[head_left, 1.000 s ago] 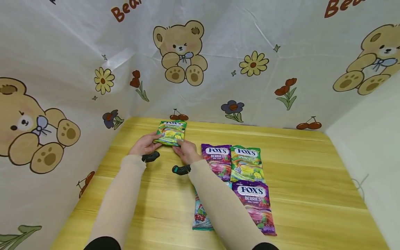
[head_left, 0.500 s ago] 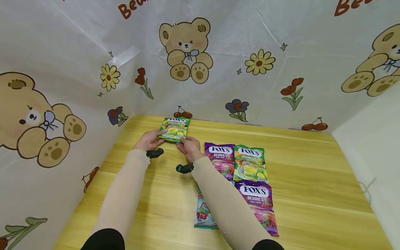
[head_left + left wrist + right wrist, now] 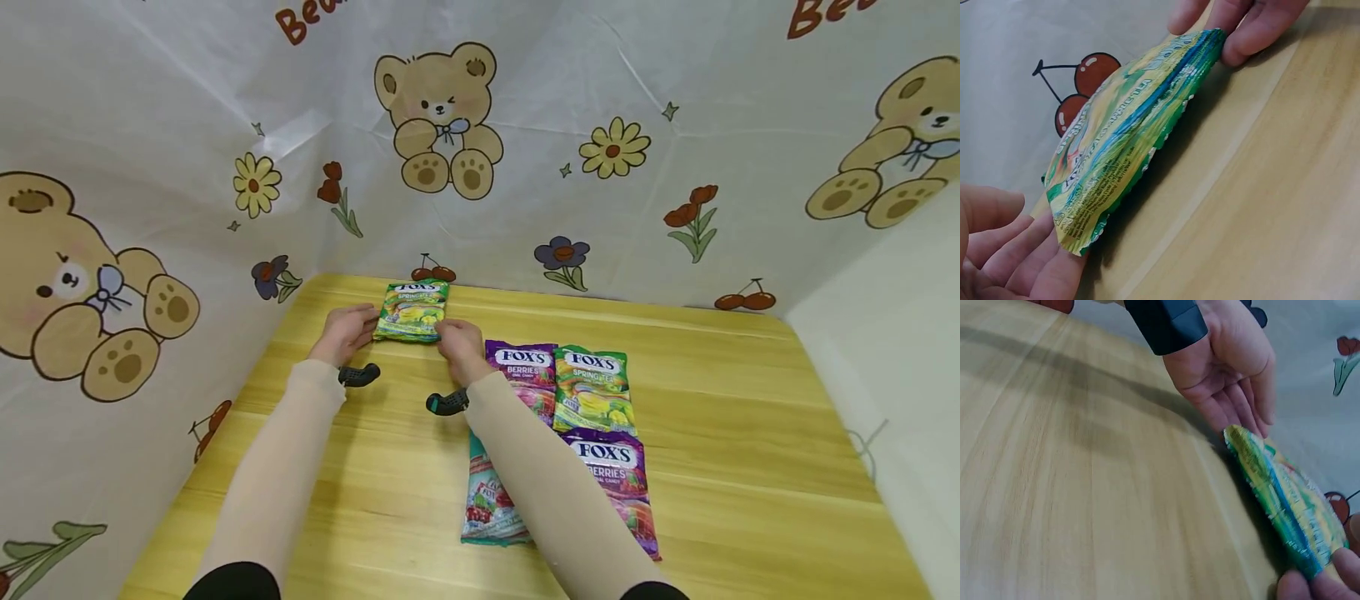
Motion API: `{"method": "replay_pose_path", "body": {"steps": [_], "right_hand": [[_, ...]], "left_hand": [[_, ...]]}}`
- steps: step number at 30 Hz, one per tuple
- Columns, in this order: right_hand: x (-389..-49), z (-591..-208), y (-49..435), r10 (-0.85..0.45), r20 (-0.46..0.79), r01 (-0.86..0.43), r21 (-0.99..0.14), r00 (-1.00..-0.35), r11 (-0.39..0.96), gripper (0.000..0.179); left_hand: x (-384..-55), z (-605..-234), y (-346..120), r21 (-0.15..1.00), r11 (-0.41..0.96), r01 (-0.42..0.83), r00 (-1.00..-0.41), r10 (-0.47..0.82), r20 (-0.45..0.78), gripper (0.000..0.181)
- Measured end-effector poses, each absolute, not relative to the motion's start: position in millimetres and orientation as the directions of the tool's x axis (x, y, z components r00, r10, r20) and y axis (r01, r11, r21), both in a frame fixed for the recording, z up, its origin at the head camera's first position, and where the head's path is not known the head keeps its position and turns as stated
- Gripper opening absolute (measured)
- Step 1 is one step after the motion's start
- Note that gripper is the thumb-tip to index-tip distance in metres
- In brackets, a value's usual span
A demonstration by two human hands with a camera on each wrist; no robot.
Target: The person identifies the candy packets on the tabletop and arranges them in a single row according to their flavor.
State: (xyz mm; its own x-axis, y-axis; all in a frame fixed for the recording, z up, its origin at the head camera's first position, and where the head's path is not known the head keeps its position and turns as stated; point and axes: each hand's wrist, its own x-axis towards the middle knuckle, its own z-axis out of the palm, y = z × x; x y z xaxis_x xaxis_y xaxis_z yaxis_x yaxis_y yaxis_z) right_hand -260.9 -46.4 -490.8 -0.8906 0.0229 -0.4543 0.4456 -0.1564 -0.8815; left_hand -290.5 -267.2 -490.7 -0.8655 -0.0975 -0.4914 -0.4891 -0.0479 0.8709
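Note:
A green and yellow Fox's Spring Tea candy bag [image 3: 412, 312] lies at the far left of the table by the printed backdrop. At its left edge is my left hand [image 3: 345, 332], with straight fingers touching the lower corner and the thumb lifted off, as the left wrist view shows. My right hand [image 3: 461, 346] pinches the bag's near right corner; in the right wrist view its fingertips [image 3: 1329, 587] lie around that corner. The bag's near edge [image 3: 1147, 150] shows in the left wrist view, with a shadow beneath it.
Right of centre, more candy bags lie in a two-by-two block: purple Berries [image 3: 521, 357], green Spring Tea [image 3: 591, 387], purple Berries [image 3: 609, 454] and a teal one [image 3: 487, 508]. My right forearm [image 3: 547, 475] covers part of them. A bear-print sheet [image 3: 525, 225] rises behind the table [image 3: 750, 467].
Both hands had the bag by its near corners with thumbs on top. My left hand has since let go and slid left beside it; the bag now rests near the back edge.

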Motion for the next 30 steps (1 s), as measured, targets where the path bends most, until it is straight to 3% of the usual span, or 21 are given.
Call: {"method": "replay_pose_path", "body": {"steps": [6,14,22,25,30], "right_hand": [[-258,-484,-43,0.006,-0.443,0.443,-0.896,-0.897,0.023,0.034],[-251,-489,-24,-0.116,-0.420,0.434,-0.888,-0.900,-0.154,0.039],[-238,-481,8,-0.305,-0.420,0.483,-0.859,-0.854,-0.169,0.045],[-233,-479,25,-0.361,-0.416,0.495,-0.854,-0.834,-0.159,0.047],[-226,-472,50,-0.399,-0.413,0.503,-0.851,-0.819,-0.150,0.048]], "left_hand": [[-288,-488,-270,0.864,-0.070,-0.499,-0.858,-0.102,-0.504,0.056],[-278,-482,-269,0.910,-0.115,-0.398,-0.897,-0.161,-0.412,0.055],[-263,-475,-252,0.958,0.072,-0.278,-0.941,-0.223,-0.257,0.051],[-257,-472,-242,0.958,0.134,-0.252,-0.958,-0.173,-0.228,0.052],[-246,-472,-228,0.963,0.097,-0.252,-0.968,-0.033,-0.250,0.055]]}}
